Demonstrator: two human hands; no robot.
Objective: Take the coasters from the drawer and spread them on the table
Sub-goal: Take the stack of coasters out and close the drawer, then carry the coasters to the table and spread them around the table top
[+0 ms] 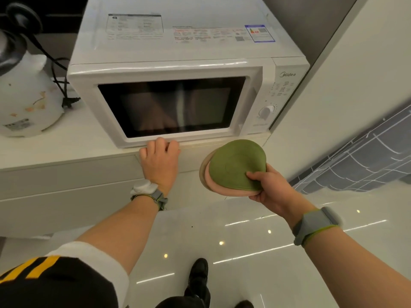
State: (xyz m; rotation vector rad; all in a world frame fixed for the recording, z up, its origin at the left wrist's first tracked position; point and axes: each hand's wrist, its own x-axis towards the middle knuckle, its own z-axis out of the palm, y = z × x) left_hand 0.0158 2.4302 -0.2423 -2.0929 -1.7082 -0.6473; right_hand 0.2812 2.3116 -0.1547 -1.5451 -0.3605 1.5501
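My right hand [270, 185] grips a small stack of round coasters [235, 165], a green one on top with pink and tan ones under it, held in the air in front of the white cabinet. My left hand [159, 160] has its fingers curled over the top edge of the white drawer front [66, 174], just below the microwave door. The drawer front sits flush with the cabinet and nothing inside it shows.
A white microwave [178, 70] stands on the white counter [55, 143] directly above the drawer. A white rice cooker [24, 101] with a black cord sits at the left. A white wall [355, 85] rises on the right. Glossy floor lies below.
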